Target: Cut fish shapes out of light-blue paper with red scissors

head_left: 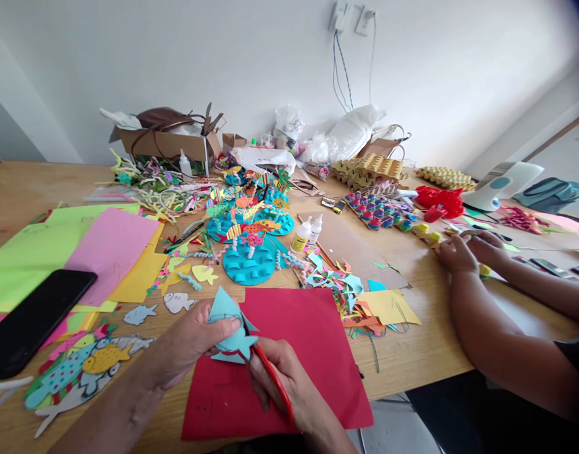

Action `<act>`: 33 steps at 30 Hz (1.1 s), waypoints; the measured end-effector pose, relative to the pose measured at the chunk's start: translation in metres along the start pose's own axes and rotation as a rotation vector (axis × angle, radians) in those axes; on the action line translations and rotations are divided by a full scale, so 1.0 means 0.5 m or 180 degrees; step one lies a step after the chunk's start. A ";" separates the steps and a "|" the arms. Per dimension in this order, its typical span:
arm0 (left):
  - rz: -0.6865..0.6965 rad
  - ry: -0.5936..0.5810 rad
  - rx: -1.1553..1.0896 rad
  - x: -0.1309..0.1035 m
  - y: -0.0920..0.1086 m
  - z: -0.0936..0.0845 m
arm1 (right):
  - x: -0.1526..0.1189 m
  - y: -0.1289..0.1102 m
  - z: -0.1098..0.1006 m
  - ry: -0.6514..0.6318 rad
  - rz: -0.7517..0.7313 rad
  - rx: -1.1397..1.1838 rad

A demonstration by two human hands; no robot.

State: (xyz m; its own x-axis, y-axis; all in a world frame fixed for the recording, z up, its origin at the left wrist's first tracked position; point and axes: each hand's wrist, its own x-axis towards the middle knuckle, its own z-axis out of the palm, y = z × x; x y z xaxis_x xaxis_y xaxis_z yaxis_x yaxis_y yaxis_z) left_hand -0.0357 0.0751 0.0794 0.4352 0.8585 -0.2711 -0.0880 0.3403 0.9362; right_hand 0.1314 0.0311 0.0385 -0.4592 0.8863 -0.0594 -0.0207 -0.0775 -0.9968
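My left hand (195, 343) pinches a light blue paper piece (229, 310) with a fish outline drawn on it, thumb on top. Part of the fish's tail edge is cut free. In my right hand (284, 372) are red-handled scissors (279, 386), their blades against the paper's right side. Both hands are above a red sheet (313, 353) lying on the table. Left of them lie a white paper fish (178, 302), a small blue paper fish (139, 314) and a pile of cut-out fish with a yellow one (106, 359) on top.
A black phone (38, 321) rests by coloured sheets (114, 246) at left. Glue bottles (301, 236) stand behind the red sheet, near a blue fish decoration (250, 261). Paper scraps (337, 277) lie to the right. Another person's hands (460, 253) work at far right beside painted egg-carton pieces (377, 211).
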 end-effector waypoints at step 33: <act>0.0100 0.0227 0.0161 0.000 -0.015 -0.008 | 0.006 0.004 0.013 0.0096 0.0140 0.0045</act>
State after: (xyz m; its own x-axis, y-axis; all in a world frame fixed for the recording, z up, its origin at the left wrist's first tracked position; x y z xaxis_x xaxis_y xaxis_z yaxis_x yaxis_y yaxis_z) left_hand -0.0386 0.0740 0.0718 0.3679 0.8943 -0.2548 -0.0545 0.2943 0.9541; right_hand 0.1240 0.0306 0.0367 -0.4329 0.8953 -0.1048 -0.0137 -0.1227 -0.9923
